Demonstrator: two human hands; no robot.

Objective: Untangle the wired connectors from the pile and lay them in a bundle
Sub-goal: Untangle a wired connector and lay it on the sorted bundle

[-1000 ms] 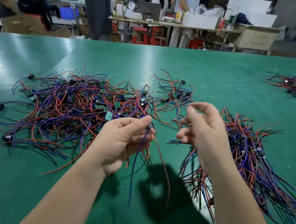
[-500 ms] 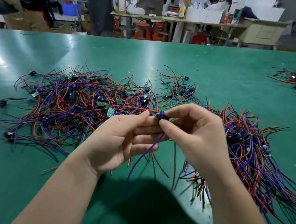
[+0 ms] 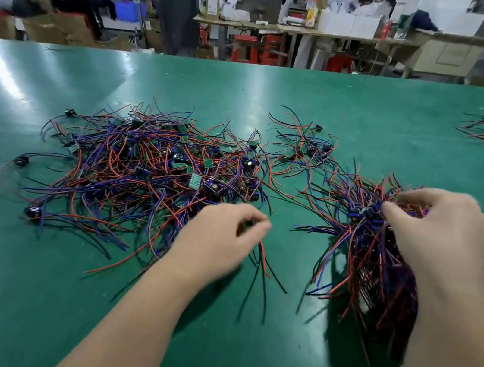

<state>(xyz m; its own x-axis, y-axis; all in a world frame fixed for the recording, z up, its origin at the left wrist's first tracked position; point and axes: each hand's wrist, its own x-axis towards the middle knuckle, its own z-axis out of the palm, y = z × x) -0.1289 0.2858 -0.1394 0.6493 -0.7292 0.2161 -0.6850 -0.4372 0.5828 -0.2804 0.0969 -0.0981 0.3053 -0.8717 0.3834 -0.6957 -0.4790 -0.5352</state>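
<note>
Okay, right hand (image 3: 440, 243) pinched a connector (image 3: 369, 210) atop the bundle (image 3: 379, 268) at right; left hand (image 3: 216, 239) pinched loose wires (image 3: 264, 266) beside the centre-left pile (image 3: 141, 167).

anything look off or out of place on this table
Nothing looks damaged. One small clump of wires lies by itself on the green table, beyond the gap between the big pile and the bundle.

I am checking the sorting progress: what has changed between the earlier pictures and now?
The right hand carried the wired connector rightward onto the bundle, still pinching it. The left hand dropped toward the pile, pinching red and black wires. Pile unmoved.
</note>
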